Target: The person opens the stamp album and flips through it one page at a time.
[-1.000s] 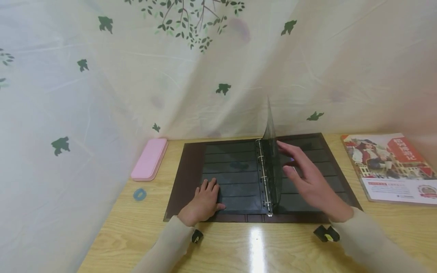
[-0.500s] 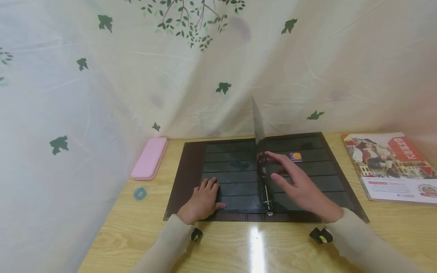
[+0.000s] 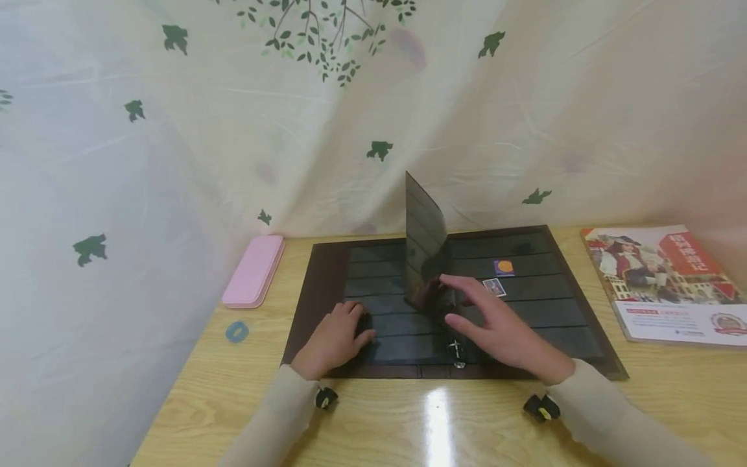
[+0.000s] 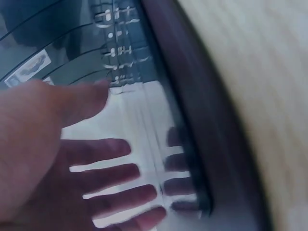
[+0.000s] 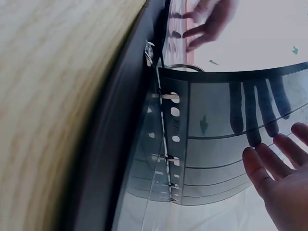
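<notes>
A ring-bound stamp album (image 3: 323,272) with a dark brown cover lies open on the wooden table. One black strip-pocket page (image 3: 425,224) stands up from the metal rings (image 3: 456,350), leaning left. My right hand (image 3: 504,331) is on that page's right side, its fingers extended against the sheet. In the right wrist view the fingers (image 5: 262,168) meet their reflections on the glossy page. My left hand (image 3: 332,334) rests over the left page, fingers spread in the left wrist view. On the right page sit an orange-and-purple stamp (image 3: 504,268) and a white-bordered stamp (image 3: 494,287).
A pink case (image 3: 253,272) and a blue ring-shaped piece (image 3: 237,332) lie left of the album. To the right is an illustrated book (image 3: 665,279). A pale curtain (image 3: 327,162) with leaf and bird prints hangs behind the table.
My right hand has moved left, swinging the page over from upright to leaning left. Both stamps on the right page have come into view. My left hand has shifted slightly left.
</notes>
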{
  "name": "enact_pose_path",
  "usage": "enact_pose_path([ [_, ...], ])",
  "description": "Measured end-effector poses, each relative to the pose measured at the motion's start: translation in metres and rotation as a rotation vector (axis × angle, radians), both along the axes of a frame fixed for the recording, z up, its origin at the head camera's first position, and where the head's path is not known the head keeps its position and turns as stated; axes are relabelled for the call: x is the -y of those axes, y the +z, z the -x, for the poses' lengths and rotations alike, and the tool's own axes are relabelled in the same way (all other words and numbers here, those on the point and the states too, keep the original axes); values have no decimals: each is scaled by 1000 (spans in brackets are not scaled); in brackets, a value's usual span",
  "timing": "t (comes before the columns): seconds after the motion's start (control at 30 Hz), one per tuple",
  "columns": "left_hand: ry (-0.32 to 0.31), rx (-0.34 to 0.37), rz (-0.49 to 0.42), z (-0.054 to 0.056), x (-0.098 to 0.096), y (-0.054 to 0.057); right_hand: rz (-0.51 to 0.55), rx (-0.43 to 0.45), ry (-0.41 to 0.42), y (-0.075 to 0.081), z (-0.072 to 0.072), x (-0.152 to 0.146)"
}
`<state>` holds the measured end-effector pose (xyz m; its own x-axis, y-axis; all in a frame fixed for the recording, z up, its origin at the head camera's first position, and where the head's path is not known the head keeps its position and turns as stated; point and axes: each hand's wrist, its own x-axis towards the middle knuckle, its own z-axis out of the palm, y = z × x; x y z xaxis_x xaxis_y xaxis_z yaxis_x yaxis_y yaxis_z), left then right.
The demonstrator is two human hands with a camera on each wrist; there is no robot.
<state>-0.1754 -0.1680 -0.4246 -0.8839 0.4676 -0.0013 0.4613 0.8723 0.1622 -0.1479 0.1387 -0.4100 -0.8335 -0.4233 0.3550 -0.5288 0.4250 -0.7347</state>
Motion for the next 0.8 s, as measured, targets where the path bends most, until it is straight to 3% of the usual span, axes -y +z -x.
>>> enact_pose_path([
  [0.17,51,-112,-154,6,7,14,-27,-26,1,-5,2,4],
  [0.3,72,-183,-280,8,13,32,-61,-38,7,-9,2,8],
  [0.47,55,-210,-410,4,14,50,-149,-26,23,-13,0,11],
  [0.63,24,-185,-373,-3,4,51,-244,9,36,-16,2,16],
  [0.8,-13,-101,-214,-4,-9,33,-332,4,43,-16,4,23],
])
